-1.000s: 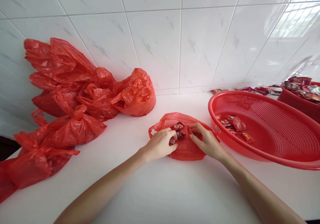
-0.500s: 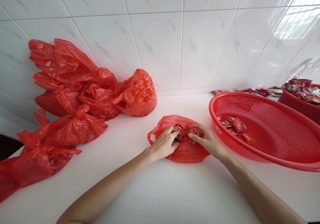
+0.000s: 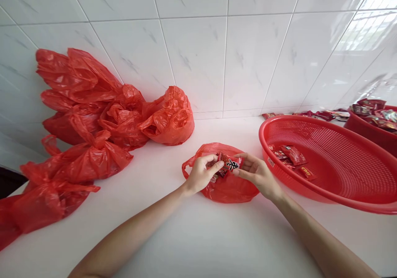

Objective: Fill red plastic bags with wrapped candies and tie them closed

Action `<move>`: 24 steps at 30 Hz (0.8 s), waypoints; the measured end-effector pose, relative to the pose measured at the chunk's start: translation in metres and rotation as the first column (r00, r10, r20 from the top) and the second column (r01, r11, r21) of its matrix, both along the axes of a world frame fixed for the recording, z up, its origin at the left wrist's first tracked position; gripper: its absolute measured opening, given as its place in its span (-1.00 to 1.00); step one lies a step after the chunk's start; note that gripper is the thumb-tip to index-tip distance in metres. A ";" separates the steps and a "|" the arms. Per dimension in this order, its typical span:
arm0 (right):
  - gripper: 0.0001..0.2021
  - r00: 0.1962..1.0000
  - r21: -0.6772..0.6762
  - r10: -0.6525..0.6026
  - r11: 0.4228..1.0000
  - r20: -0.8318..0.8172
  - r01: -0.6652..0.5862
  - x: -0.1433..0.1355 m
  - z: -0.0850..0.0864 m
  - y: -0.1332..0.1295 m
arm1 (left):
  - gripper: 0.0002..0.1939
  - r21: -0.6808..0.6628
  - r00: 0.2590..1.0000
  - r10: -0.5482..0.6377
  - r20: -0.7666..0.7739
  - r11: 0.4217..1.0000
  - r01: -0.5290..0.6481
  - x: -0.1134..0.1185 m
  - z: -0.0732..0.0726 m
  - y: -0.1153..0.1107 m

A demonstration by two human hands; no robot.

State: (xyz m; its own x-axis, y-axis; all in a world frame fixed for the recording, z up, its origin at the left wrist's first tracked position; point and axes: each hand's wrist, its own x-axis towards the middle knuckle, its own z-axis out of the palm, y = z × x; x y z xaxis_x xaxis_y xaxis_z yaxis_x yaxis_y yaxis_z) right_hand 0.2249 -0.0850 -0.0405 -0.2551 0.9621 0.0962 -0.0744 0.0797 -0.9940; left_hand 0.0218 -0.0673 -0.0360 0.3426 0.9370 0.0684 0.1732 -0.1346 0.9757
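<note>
A small red snack packet [image 3: 230,162] with dark and white lettering is held between my two hands. My left hand [image 3: 203,172] pinches its left end, thumb on top. Its right end is gripped by my right hand [image 3: 256,172] between thumb and fingers. Directly below lies an opened red plastic bag [image 3: 231,190] on the white counter, its handle loop at the left. A few more packets [image 3: 214,178] show inside the bag, partly hidden by my left hand and the held packet.
To the right, a red perforated basket [image 3: 328,125] holds several packets [image 3: 293,154]. Behind it stands another red container [image 3: 362,125] full of packets, with loose ones along the wall. Several tied red bags [image 3: 105,154] crowd the left; a tiled wall [image 3: 198,54] closes the back.
The packet has come up out of the bag's opening and turned its lettered face upward. My left hand has shifted from reaching among the packets to gripping the packet's left end.
</note>
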 end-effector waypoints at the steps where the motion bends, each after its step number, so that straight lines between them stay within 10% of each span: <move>1: -0.59 0.999 -0.006 -0.008 1.000 -0.051 0.008 0.001 0.000 0.001 | -0.67 -0.017 1.000 0.007 0.029 1.000 -0.006 0.000 0.001 -0.001; 24: -0.66 0.990 0.018 -0.135 0.990 -0.050 0.136 0.013 0.009 0.001 | -0.66 0.000 0.972 -0.201 -0.120 0.979 0.203 0.005 0.011 -0.018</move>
